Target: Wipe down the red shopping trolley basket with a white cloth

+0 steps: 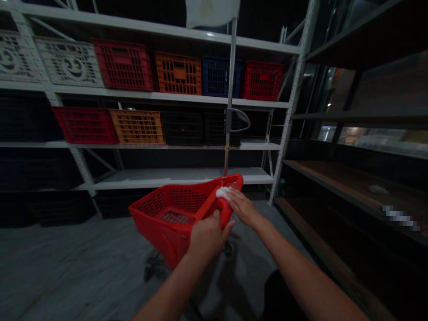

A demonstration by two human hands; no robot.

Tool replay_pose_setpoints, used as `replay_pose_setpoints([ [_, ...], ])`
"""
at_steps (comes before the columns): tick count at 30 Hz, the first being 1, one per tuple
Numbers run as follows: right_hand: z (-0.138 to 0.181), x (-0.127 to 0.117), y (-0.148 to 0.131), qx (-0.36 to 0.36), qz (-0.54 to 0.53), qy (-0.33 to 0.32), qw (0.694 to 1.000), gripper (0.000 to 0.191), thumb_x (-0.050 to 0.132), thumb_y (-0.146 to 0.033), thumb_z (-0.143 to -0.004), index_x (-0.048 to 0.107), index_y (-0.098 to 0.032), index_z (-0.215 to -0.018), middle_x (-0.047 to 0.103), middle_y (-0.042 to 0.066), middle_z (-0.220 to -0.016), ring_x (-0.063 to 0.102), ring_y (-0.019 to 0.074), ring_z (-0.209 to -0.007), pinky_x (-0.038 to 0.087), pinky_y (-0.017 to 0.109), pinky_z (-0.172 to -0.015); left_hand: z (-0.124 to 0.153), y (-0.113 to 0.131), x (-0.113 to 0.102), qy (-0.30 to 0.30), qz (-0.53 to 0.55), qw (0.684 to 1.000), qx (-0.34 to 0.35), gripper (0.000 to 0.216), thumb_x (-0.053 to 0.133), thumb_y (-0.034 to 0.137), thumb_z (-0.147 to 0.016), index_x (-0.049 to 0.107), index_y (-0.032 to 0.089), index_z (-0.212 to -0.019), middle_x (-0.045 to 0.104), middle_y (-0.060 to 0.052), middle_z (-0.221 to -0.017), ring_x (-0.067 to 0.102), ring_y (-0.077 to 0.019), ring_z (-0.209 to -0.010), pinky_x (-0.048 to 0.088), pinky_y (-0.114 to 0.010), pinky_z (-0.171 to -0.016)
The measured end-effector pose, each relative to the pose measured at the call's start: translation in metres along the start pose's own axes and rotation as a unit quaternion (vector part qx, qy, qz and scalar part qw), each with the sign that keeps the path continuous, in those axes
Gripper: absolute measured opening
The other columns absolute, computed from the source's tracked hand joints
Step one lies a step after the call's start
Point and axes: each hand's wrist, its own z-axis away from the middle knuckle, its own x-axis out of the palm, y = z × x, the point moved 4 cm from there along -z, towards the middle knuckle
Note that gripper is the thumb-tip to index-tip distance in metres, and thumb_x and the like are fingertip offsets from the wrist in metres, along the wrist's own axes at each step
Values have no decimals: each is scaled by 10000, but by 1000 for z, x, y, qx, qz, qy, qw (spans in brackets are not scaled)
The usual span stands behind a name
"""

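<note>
Holding a white cloth [222, 192] against the top of a red handle [226, 217], the right hand [243, 206] lies near the middle of the frame with its fingers nearly together; its thumb is hidden. The left hand [205, 234] touches the handle's near side, thumb apart from forefinger; I cannot tell whether its other fingers close around anything.

The handle belongs to a red shopping cart [160, 236], just left of and below centre. Its basket opens upward, with holes through the walls and floor. A metal pole [232, 67] rises behind the handle to a white panel [212, 12] at the top edge.

Across the upper part, a white rack [174, 96] holds plastic crates. On its higher row stand white crates [72, 62] with smiling faces, then red, orange, blue and red ones. Below are a red crate [87, 125], a yellow crate [137, 127] and black ones; their contents are too dark to tell. At the right, a dark shelf [334, 178] bears a small pale item [378, 190].
</note>
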Motion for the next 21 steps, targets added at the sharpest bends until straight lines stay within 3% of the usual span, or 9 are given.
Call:
replay_pose_setpoints([
  [3, -28, 1, 31, 62, 27, -18, 998, 478, 258, -379, -925, 422, -136, -1304, 403, 100, -1364, 286, 188, -1302, 222, 386, -1083, -2, -5, 2, -10, -33, 999, -33, 625, 212, 618, -817, 591, 138, -945, 648, -135, -739, 627, -244, -721, 432, -318, -643],
  [5, -35, 2, 35, 78, 38, -23, 996, 469, 239, -369, -929, 429, -154, -1300, 413, 94, -1358, 287, 192, -1302, 222, 402, -1079, -4, -11, 3, -7, -34, 999, -37, 626, 219, 617, -817, 603, 134, -926, 650, -137, -736, 630, -245, -726, 434, -317, -647],
  [11, -1, 8, -23, -79, 37, -76, 993, 410, 306, -389, -922, 403, -279, -1306, 378, 26, -1387, 275, 183, -1303, 178, 432, -1072, -5, -21, 3, 6, -29, 999, -30, 613, 220, 606, -824, 605, 149, -961, 665, -128, -754, 636, -249, -717, 443, -328, -642],
  [13, 4, 9, -25, -95, 40, -98, 990, 407, 314, -387, -921, 400, -285, -1306, 363, 20, -1397, 279, 176, -1301, 178, 418, -1072, -3, -23, 3, 1, -24, 999, -30, 611, 238, 617, -816, 601, 153, -975, 668, -128, -761, 637, -245, -720, 445, -324, -644],
  [18, -32, -2, 25, -11, 41, -79, 996, 440, 293, -379, -918, 441, -193, -1288, 430, 73, -1349, 354, 186, -1259, 251, 365, -1044, 0, -26, 0, -20, -31, 999, -37, 601, 296, 653, -780, 618, 159, -897, 669, -129, -751, 637, -264, -734, 452, -341, -643],
  [21, -63, -4, 54, 70, 37, -141, 987, 405, 321, -386, -903, 554, -203, -1179, 578, 64, -1193, 516, 202, -1098, 370, 323, -929, 1, -27, -2, -32, -18, 998, -44, 558, 306, 631, -790, 623, 174, -839, 673, -112, -751, 638, -251, -744, 453, -331, -656],
])
